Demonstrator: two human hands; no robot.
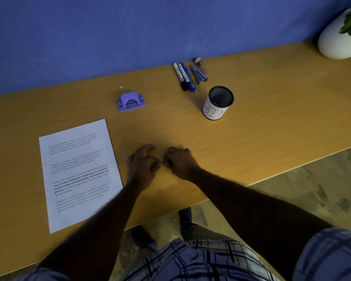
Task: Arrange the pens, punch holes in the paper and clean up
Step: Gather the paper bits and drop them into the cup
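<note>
**Inspector:** Both hands are low on the table point(251, 126), meeting fingertip to fingertip near its front edge. The left hand point(143, 164) lies flatter, fingers partly spread. The right hand point(180, 162) is curled, its grip pinched narrow. I judge they are gathering punch scraps, but anything held is too small to make out.

**Clerk:** Where do the task items stand?

**Inspector:** The paper point(79, 175) lies flat to the left, just beside the left forearm, with marks at its left margin that may be holes. The hole punch point(131, 101) sits behind it, well apart. The pens point(184, 77) lie in a row by the wall, next to a small stapler point(199, 75) and a little bottle point(201, 65). The mesh cup point(218, 103) marked "BIN" stands upright to the right. One white speck point(121, 87) remains behind the punch.

**Clerk:** Risks?

**Inspector:** Three. Scraps could slip from so light a pinch and fall off the near edge to the floor. The left forearm could drag the sheet askew as it withdraws. A hasty reach to the cup could tip it, since it looks light. The far speck could also be overlooked.
</note>
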